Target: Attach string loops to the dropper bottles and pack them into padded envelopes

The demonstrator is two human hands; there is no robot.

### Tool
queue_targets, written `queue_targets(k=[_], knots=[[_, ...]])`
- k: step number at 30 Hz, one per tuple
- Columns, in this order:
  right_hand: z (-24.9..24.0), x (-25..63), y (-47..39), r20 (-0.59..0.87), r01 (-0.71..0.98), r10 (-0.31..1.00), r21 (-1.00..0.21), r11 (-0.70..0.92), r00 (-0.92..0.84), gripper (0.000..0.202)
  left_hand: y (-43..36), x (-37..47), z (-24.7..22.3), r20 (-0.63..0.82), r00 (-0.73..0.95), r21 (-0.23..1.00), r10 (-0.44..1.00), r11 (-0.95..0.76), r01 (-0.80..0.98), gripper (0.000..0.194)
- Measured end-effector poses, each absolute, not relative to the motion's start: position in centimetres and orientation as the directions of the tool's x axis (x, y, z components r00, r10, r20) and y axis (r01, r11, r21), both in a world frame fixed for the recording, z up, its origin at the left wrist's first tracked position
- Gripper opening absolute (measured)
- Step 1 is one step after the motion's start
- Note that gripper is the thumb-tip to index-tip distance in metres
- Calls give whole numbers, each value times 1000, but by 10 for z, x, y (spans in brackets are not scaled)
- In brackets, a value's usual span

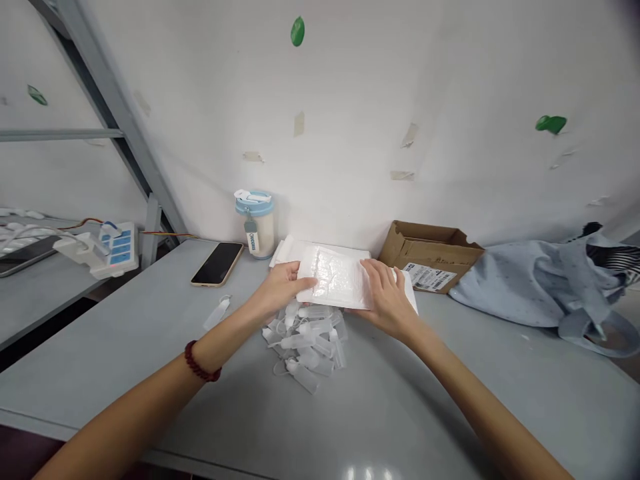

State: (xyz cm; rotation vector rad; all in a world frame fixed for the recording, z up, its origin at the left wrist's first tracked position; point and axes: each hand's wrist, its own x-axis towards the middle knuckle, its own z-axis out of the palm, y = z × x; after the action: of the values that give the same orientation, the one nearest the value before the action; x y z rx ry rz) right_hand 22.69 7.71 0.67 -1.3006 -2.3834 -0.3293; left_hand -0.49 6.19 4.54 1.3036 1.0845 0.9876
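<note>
"Envelope (336, 277), head view: quantity, place?"
"One, held just beyond the bottles (313, 343); left hand (283, 287) and right hand (393, 300) clamped on opposite sides. White packaging (284, 250) behind, number unclear."
"Bottles counted?"
"One heap, overlapping, uncountable; one stray."
"Also?"
"Phone (217, 265), one; cup (264, 233), one; box (420, 253), one. Desk (400, 400) grey, glossy; wall (345, 100) white, tape-marked."
</note>
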Motion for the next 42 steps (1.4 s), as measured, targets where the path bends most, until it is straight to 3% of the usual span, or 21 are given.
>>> queue_targets(k=[5, 8, 14, 17, 25, 28, 30, 32, 35, 39, 42], knots=[[-4, 230, 66, 491, 839, 730, 4, 543, -475, 87, 55, 10, 31, 15, 268, 1000, 963, -19, 11, 23], [-10, 230, 51, 526, 828, 687, 62, 557, -502, 89, 42, 14, 25, 46, 309, 997, 950, -65, 50, 22], [-8, 220, 18, 665, 763, 501, 164, 625, -553, 80, 14, 17, 28, 78, 343, 931, 936, -191, 310, 7], [-1, 216, 7, 678, 729, 442, 207, 652, -588, 74, 10, 19, 28, 60, 333, 927, 941, -176, 330, 10], [6, 227, 5, 590, 675, 499, 110, 730, -635, 63, 16, 14, 25, 77, 278, 910, 957, -181, 373, 20], [6, 235, 11, 611, 735, 535, 116, 668, -583, 60, 35, -3, 28, 286, 7, 829, 958, -251, 500, 25], [5, 240, 16, 614, 767, 561, 118, 631, -556, 57, 50, -14, 27, 394, 34, 722, 919, -332, 607, 31], [3, 243, 19, 596, 787, 590, 120, 605, -545, 53, 63, -21, 22, 290, 185, 734, 939, -342, 587, 38], [2, 246, 21, 579, 797, 610, 120, 592, -540, 48, 74, -25, 17, 229, 220, 774, 948, -314, 550, 42], [3, 248, 22, 598, 816, 624, 92, 570, -503, 50, 81, -32, 18, 280, 70, 808, 958, -274, 521, 41], [4, 250, 22, 562, 843, 680, 60, 535, -471, 50, 92, -42, 15, 201, -92, 889, 975, -142, 436, 45]])
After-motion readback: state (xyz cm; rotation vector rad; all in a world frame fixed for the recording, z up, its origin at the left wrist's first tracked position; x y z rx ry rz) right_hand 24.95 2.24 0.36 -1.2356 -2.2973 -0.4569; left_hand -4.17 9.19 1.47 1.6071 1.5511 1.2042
